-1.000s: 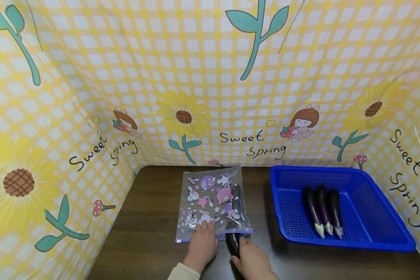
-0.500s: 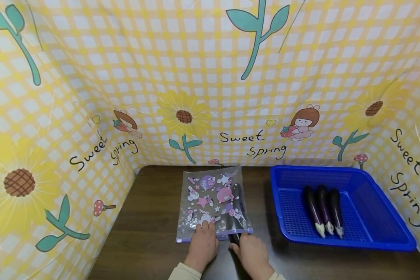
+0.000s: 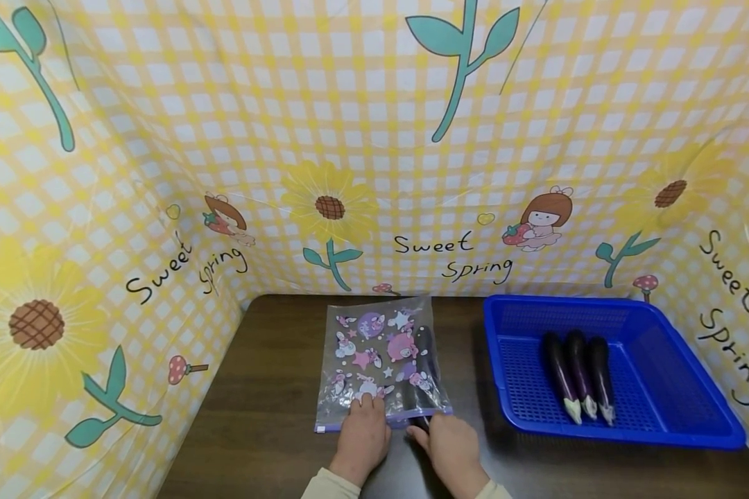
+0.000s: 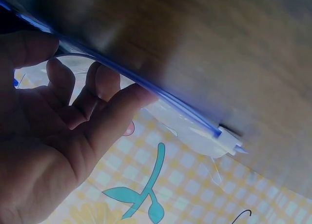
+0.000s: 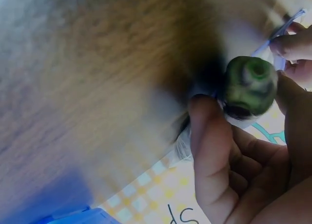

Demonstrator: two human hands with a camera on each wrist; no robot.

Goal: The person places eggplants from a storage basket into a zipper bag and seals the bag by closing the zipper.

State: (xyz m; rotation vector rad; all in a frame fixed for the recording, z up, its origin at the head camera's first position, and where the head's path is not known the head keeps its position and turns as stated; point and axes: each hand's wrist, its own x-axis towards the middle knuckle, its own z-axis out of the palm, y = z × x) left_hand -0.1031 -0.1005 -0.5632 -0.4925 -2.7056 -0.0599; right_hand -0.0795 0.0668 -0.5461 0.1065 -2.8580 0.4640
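Note:
A clear zip bag (image 3: 362, 378) with a pink and purple print lies on the table, its purple zip edge (image 4: 187, 114) toward me. My left hand (image 3: 363, 433) grips the bag by this edge, thumb and fingers curled at the opening. Most of an eggplant (image 5: 251, 85) is inside the bag along its right side, showing dimly through the plastic. With my right hand (image 3: 452, 447) I hold its green stem end at the bag's mouth, thumb on one side and fingers on the other. The right wrist view shows the stem end facing the camera.
To the right stands a blue plastic basket (image 3: 652, 426) with three eggplants (image 3: 577, 374) side by side in it. The dark wooden table (image 3: 256, 388) ends at a yellow checked cloth (image 3: 374, 138) hung behind and at both sides.
My right hand has pushed the eggplant forward, deeper into the bag. In the last half second it has barely moved. My left hand stays at the bag's edge.

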